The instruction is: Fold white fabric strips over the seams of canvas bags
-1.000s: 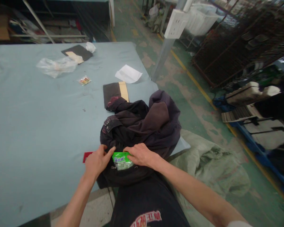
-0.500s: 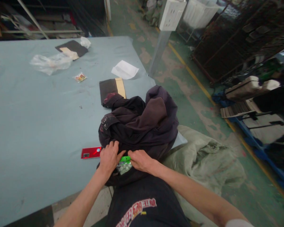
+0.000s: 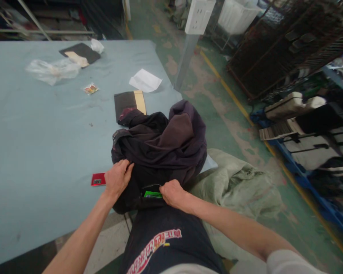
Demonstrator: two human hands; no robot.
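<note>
A bundle of dark cloth (image 3: pixel 165 140) lies at the table's near corner, against my body. In its black near part (image 3: pixel 144 177) is an open pocket; whether this part is a bag or a garment I cannot tell. A green packet (image 3: pixel 153 194) shows inside the pocket, mostly hidden. My left hand (image 3: pixel 118 177) is closed on the black cloth, left of the opening. My right hand (image 3: pixel 173 193) pinches the pocket's edge at the right end of the opening. Partly behind my left hand lies a red phone (image 3: pixel 98 179).
The table (image 3: pixel 45 152) also bears a black-and-tan folded piece (image 3: pixel 125 102), a white paper (image 3: pixel 145 80), a small colourful packet (image 3: pixel 91 89) and clear plastic (image 3: pixel 53 71). A post with a socket box (image 3: pixel 199 17) stands beyond. A pale green sack (image 3: pixel 237 186) lies to the right.
My left hand has moved from the packet up and left onto the black cloth. The green packet sits deeper in the pocket. My right hand stays by the opening.
</note>
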